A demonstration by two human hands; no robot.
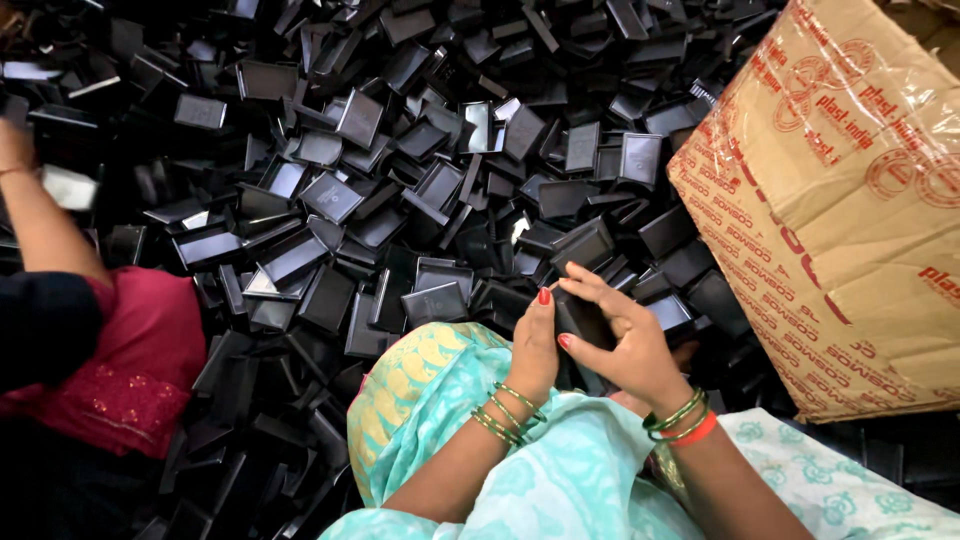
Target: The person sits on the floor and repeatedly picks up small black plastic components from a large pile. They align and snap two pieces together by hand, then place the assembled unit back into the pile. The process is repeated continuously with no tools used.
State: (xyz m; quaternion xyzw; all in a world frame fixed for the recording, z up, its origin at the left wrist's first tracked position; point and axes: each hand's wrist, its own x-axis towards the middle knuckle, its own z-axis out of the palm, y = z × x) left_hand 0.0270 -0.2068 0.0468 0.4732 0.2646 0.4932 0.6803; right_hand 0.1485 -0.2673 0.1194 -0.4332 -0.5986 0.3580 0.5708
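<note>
My left hand (pixel 535 345) and my right hand (pixel 625 335) are close together above my lap, both gripping one small black square plastic tray (pixel 582 320). My left thumb presses its left edge and my right fingers curl over its top and right side. The hands hide most of the piece. Green and gold bangles ring both wrists. A deep heap of identical black plastic trays (pixel 420 180) spreads in front of me, just beyond my fingertips.
A large taped cardboard box (pixel 840 210) leans at the right, touching the heap. Another person in a red garment (pixel 130 360) sits at the left, an arm (pixel 35 215) reaching into the pile. My turquoise and yellow cloth (pixel 450 400) covers my lap.
</note>
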